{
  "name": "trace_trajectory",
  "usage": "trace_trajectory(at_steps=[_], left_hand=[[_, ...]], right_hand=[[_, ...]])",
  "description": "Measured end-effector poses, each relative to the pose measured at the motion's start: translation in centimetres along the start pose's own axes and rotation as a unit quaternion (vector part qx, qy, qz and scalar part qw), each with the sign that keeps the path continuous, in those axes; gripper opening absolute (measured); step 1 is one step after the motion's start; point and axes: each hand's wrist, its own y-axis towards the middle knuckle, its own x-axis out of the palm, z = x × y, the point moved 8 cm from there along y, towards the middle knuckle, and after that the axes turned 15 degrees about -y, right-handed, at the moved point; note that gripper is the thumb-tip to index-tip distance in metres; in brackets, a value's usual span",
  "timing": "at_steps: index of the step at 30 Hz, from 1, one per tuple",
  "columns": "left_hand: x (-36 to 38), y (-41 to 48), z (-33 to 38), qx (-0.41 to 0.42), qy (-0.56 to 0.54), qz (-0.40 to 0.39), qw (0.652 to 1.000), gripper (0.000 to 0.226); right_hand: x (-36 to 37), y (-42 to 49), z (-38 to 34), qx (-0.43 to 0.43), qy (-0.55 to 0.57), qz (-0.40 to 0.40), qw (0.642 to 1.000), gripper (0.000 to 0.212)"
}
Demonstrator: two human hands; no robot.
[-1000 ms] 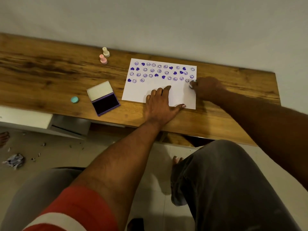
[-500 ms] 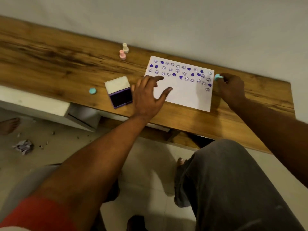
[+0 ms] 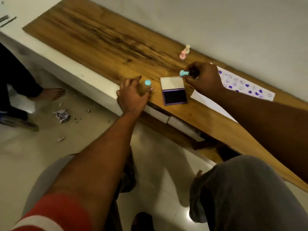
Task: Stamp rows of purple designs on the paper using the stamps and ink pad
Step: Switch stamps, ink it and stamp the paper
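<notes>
My right hand (image 3: 204, 79) pinches a light-blue stamp (image 3: 183, 73) just above the raised white lid of the open purple ink pad (image 3: 174, 96). My left hand (image 3: 131, 95) hovers with fingers spread around a small light-blue cap (image 3: 147, 82) lying on the wooden tabletop (image 3: 103, 39); the fingers are close to the cap without holding it. The white paper (image 3: 246, 87), printed with rows of purple smileys and hearts, lies to the right, partly hidden by my right forearm.
A pink stamp (image 3: 182, 55) and a cream stamp (image 3: 187, 49) stand near the wall behind the ink pad. Another person's bare foot (image 3: 50, 94) and a crumpled paper scrap (image 3: 62, 115) are on the floor at left. My knee (image 3: 241, 189) is below the table edge.
My right hand carried the blue stamp left from the paper's right edge to above the ink pad. My left hand left the paper and moved left to the blue cap. The view swung left.
</notes>
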Motion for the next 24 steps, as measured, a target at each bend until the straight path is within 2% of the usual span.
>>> trace_trajectory(at_steps=[2,5,9,14,24], left_hand=[[0.4,0.1,-0.5,-0.011,0.017,-0.007,1.000,0.069],[0.7,0.5,0.2,0.001,0.018,0.008,1.000,0.052],[0.7,0.9,0.8,-0.005,-0.007,0.015,1.000,0.041],[0.8,0.6,1.1,-0.015,-0.032,0.012,0.999,0.042],[0.8,0.6,0.9,-0.035,-0.030,0.011,0.999,0.046]], right_hand=[[1.9,1.2,-3.0,-0.036,-0.019,-0.017,0.999,0.030],[4.2,2.0,-6.6,-0.090,-0.046,-0.041,0.994,0.028],[5.9,2.9,-8.9,-0.120,-0.077,-0.052,0.988,0.030],[6.5,3.4,-10.0,-0.148,-0.134,-0.062,0.978,0.028],[7.8,3.9,-10.5,-0.143,-0.179,-0.075,0.971,0.034]])
